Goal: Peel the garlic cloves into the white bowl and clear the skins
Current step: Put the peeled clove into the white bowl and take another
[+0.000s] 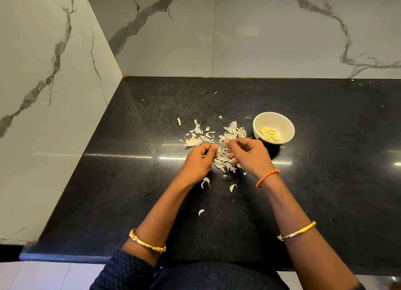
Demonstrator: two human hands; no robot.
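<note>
One view only, head camera. Many papery garlic skins (217,138) lie strewn on the black surface (325,181), mostly in a heap just left of the white bowl (284,125); a few stray flakes sit nearer the person. The bowl holds a small pile of peeled cloves (269,134). Left hand (198,161) is curled, fingertips pinched together over the heap; whether its grip has a clove or only skin, cannot tell. Right hand (249,154) hovers over the heap's right side, fingers loosely bent, thumb and forefinger nearly meeting; contents hidden too. Judged step: either the last clove or the start of gathering skins. Next move calls for sweeping the scattered flakes together, strays included, without knocking the bowl.
</note>
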